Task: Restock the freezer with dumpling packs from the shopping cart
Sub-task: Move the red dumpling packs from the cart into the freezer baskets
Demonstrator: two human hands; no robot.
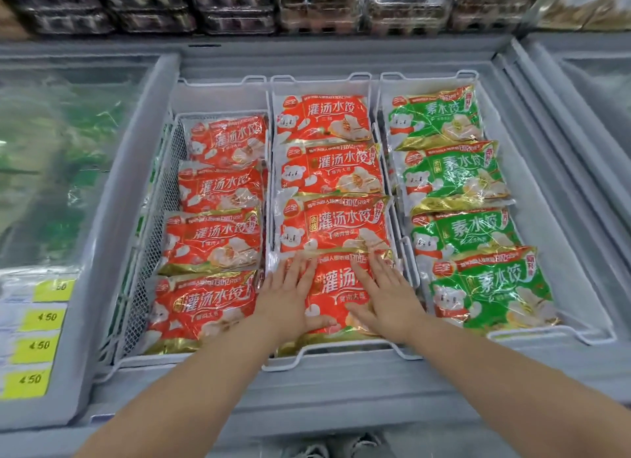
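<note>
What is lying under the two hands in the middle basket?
Both the left hand and right hand lie flat on the nearest red dumpling pack in the middle basket. Anything beneath that pack is covered.

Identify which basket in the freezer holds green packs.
The rightmost basket: its four dumpling packs are green, while both other baskets hold red ones.

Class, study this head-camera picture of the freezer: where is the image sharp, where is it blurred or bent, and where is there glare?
Head view: sharpest on the red pack under both hands; white glare streaks on the green packs; egg cartons at the top are blurred; the freezer rim bows from wide-angle distortion.
</note>
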